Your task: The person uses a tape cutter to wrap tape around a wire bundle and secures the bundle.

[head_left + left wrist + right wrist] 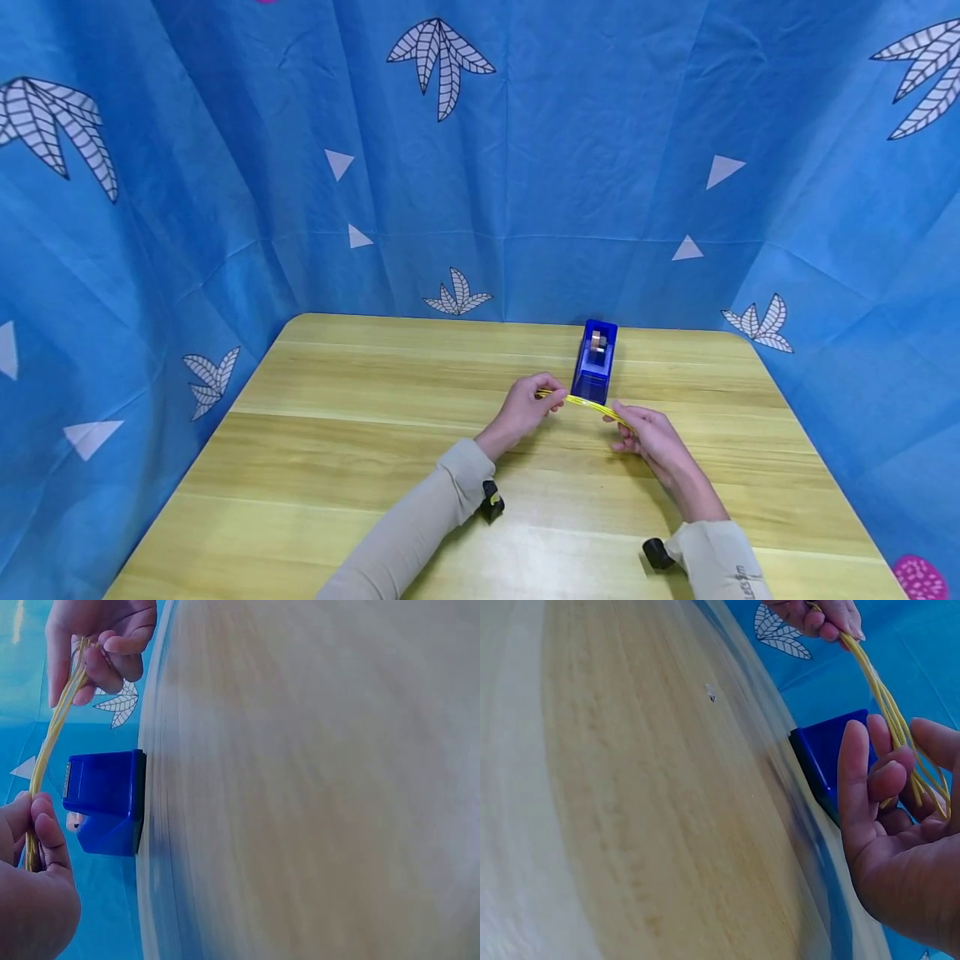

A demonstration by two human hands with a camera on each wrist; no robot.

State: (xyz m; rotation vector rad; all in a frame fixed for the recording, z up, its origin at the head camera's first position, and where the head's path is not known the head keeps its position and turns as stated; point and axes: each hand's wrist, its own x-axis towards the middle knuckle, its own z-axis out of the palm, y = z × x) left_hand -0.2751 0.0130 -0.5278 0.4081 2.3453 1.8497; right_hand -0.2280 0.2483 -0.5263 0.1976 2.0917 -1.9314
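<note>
A thin bundle of yellow cords stretches between the two hands above the table. My left hand pinches its left end between thumb and fingers. Toward the other end, my right hand holds the cords with its thumb and fingers; in the right wrist view some fingers stick out and loose strand ends fan over the palm. A pale, shiny patch shows on the bundle near the left fingertips. Just behind the cords stands a blue tape dispenser, with a small roll in it.
The wooden table spreads around the hands. A blue patterned curtain hangs along its back and sides. Black wrist cameras sit on both sleeves. A small speck shows on the tabletop in the right wrist view.
</note>
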